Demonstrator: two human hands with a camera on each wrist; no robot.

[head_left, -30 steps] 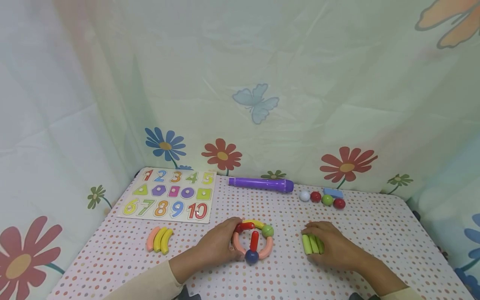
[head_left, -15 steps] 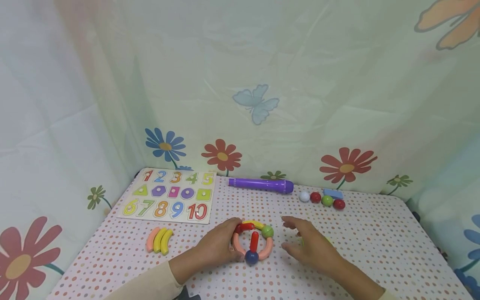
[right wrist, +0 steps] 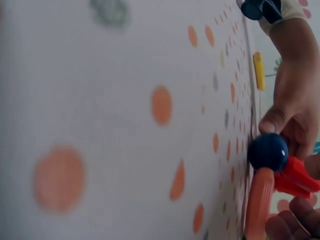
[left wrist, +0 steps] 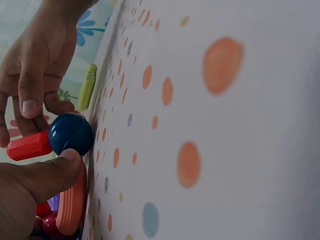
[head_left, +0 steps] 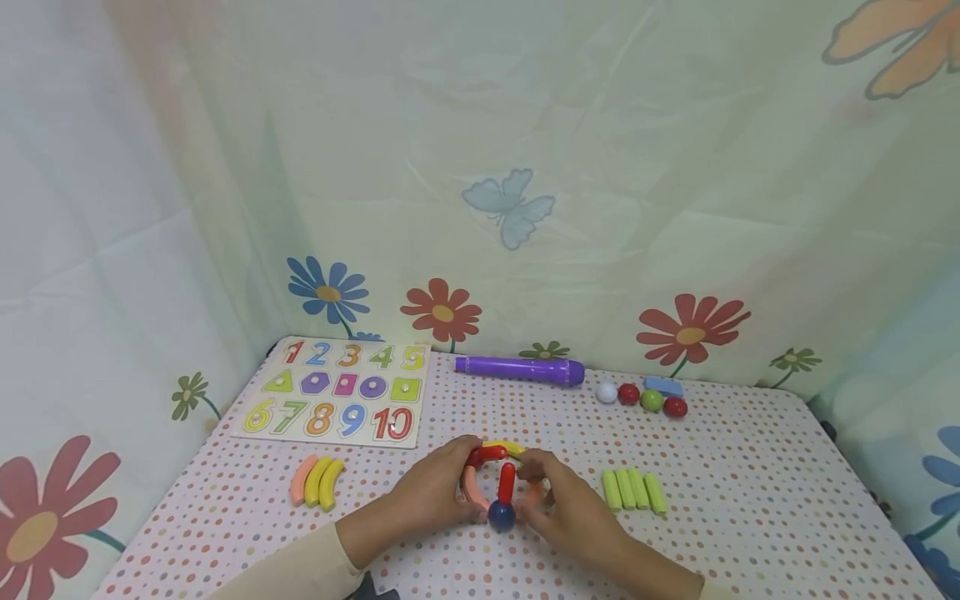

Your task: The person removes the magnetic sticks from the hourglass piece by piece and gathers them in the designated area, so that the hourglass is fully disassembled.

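Note:
A ring of toy magnetic sticks and balls lies mid-table in the head view, with curved pink sticks (head_left: 474,488), a yellow stick (head_left: 504,447) and a blue ball (head_left: 502,516). One red stick (head_left: 507,483) stands up from the blue ball. My left hand (head_left: 435,490) grips the ring's left side; its thumb (left wrist: 69,156) touches the blue ball in the left wrist view. My right hand (head_left: 573,510) curls round the right side, fingers hiding the green ball. Its fingertips are right at the pink stick (right wrist: 260,202) in the right wrist view.
Several light green sticks (head_left: 634,489) lie right of the ring. Curved yellow and pink sticks (head_left: 317,482) lie to the left. Behind stand a number puzzle board (head_left: 337,392), a purple toy microphone (head_left: 519,369), several balls (head_left: 652,401) and a blue block (head_left: 663,387).
My right hand has let go of the light green sticks and moved left to the ring's right side. The green sticks now lie uncovered. My left hand has stayed on the ring.

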